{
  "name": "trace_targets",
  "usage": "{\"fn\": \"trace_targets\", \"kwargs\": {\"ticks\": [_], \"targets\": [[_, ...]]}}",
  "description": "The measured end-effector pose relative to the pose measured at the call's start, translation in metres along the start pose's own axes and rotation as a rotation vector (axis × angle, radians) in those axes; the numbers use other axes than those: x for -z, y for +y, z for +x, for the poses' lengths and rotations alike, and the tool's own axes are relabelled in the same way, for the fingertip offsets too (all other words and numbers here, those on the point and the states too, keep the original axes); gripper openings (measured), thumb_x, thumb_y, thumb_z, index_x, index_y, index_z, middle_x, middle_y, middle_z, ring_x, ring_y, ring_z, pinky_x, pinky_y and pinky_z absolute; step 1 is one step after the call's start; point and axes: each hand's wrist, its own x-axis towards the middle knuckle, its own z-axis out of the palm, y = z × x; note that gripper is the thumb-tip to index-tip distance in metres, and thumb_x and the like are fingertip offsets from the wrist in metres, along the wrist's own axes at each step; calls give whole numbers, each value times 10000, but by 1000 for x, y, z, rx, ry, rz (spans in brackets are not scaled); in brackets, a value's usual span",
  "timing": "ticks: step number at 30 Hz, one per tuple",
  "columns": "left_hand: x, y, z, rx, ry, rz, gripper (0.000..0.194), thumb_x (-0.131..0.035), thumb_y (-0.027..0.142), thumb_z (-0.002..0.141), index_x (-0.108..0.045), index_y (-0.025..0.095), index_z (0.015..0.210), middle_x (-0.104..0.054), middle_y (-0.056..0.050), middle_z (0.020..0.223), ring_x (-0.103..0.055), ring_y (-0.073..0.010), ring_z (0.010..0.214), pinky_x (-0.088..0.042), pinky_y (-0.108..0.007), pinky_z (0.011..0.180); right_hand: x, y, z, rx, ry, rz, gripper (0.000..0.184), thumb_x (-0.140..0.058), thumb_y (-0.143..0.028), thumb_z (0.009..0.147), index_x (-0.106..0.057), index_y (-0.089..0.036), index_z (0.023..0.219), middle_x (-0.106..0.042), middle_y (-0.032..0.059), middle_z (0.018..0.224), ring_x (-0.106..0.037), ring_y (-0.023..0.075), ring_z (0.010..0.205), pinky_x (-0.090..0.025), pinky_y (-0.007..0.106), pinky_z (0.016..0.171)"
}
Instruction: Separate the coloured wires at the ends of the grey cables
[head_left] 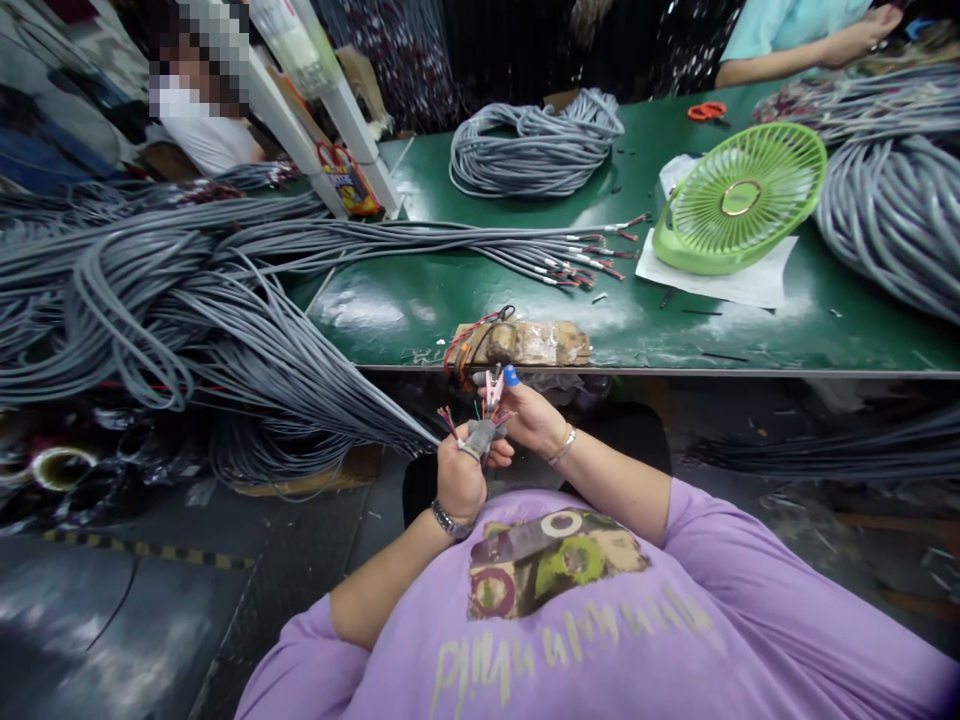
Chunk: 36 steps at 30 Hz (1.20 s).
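Observation:
My left hand [459, 476] is closed round the end of a grey cable [420, 436] whose thin coloured wires fan out above the fist. My right hand [527, 415], with a blue cap on one fingertip, is closed on a small pink-handled cutter [493, 387] held at those wire ends. Both hands are just below the front edge of the green table [420, 300], under a taped wooden block [525, 343] with red wires on it. A big bundle of grey cables [187, 320] runs from my left hand out to the left.
On the table lie a row of stripped cables [525, 250], a coiled grey bundle [532, 150], a green fan [739, 200] on white paper and orange scissors [706, 110]. More grey coils [892, 220] at right. Other people work at far left and far right.

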Motion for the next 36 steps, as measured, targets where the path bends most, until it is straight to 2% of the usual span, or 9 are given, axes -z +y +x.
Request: {"fn": "trace_targets", "kwargs": {"ticks": [11, 18, 21, 25, 31, 36], "targets": [[1, -2, 0, 8, -11, 32, 315, -635, 444, 781, -629, 139, 706, -692, -49, 604, -609, -118, 470, -464, -210, 466, -7, -1, -2, -17, 27, 99, 439, -560, -575, 856, -629, -155, 750, -639, 7, 669, -526, 91, 519, -441, 208, 492], [7, -3, -7, -8, -11, 30, 303, -632, 435, 798, -636, 142, 719, -688, -44, 594, -610, -121, 459, -459, -209, 453, 2, -2, -6, -62, -62, 132, 478, -497, -615, 871, -654, -163, 866, -664, 27, 752, -558, 109, 574, -439, 215, 508], [7, -2, -8, -3, -1, 12, 300, -635, 434, 791, -636, 144, 717, -687, -44, 593, -613, -122, 459, -461, -210, 452, 3, -5, -7, -75, -61, 112, 403, -509, -526, 904, -667, -156, 886, -675, 36, 773, -561, 105, 585, -425, 202, 503], [4, 2, -5, 7, 27, -10, 314, -655, 457, 759, -629, 146, 721, -686, -41, 593, -619, -128, 466, -471, -216, 457, 5, -6, -5, -17, -44, 60, 277, -544, -394, 913, -672, -158, 844, -677, 33, 781, -562, 105, 611, -439, 200, 531], [-3, 4, 1, 8, 43, -26, 330, -674, 465, 734, -632, 138, 743, -678, -35, 576, -607, -123, 461, -449, -206, 439, 7, -3, -3, 33, -37, 6, 347, -629, -503, 835, -665, -161, 787, -650, 18, 713, -541, 100, 568, -442, 215, 532], [-2, 2, 2, 14, 49, -20, 305, -667, 443, 740, -621, 143, 712, -676, -34, 567, -600, -116, 453, -435, -201, 443, 0, -4, -3, 21, 1, -3, 333, -647, -494, 822, -672, -164, 782, -627, 7, 643, -516, 110, 511, -416, 228, 483]]}}
